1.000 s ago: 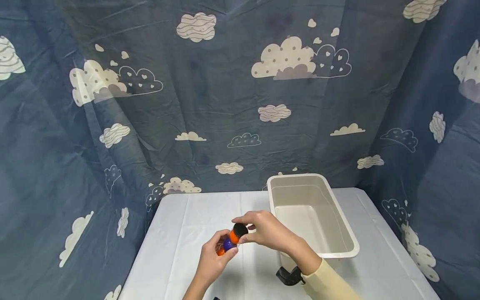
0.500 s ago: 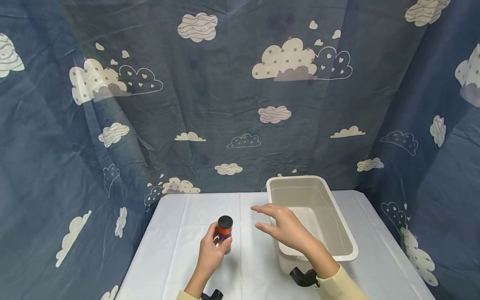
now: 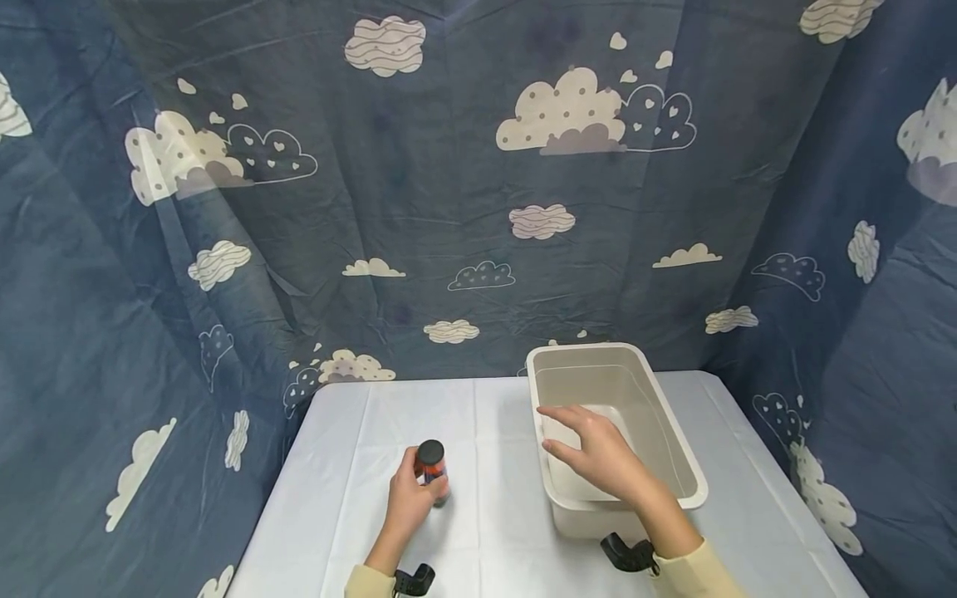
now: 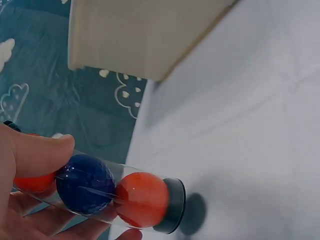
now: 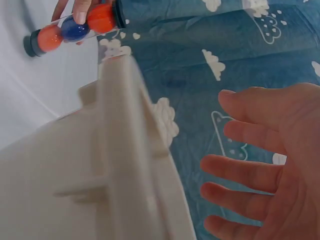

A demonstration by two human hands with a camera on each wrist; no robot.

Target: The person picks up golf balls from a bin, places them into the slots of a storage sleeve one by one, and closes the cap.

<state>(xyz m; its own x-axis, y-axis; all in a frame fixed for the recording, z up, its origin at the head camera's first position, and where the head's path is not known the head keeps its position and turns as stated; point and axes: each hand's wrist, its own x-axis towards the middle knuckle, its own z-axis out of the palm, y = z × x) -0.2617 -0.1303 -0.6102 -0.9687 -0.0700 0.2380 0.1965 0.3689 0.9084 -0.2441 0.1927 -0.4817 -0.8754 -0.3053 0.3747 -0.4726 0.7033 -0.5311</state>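
Note:
My left hand (image 3: pixel 415 492) grips a clear tube (image 3: pixel 432 472) with black caps, held upright low over the white tablecloth (image 3: pixel 493 531). In the left wrist view the tube (image 4: pixel 115 192) holds an orange, a blue and an orange ball, with my thumb (image 4: pixel 37 152) pressed on its side. I cannot tell whether its lower cap touches the cloth. My right hand (image 3: pixel 579 438) hovers with fingers spread over the near left part of a beige plastic bin (image 3: pixel 676 453) and holds nothing. The right wrist view shows those spread fingers (image 5: pixel 250 145), the bin wall (image 5: pixel 125 165) and the tube (image 5: pixel 75 27) beyond.
The bin stands on the right half of the table and looks empty. A blue cloud-print curtain (image 3: pixel 478 208) closes in the back and both sides. A black wrist mount (image 3: pixel 628 555) sits on my right forearm.
My right hand let go of the tube's top cap and moved right, over the bin. My left hand turned the tube upright and lowered it toward the table.

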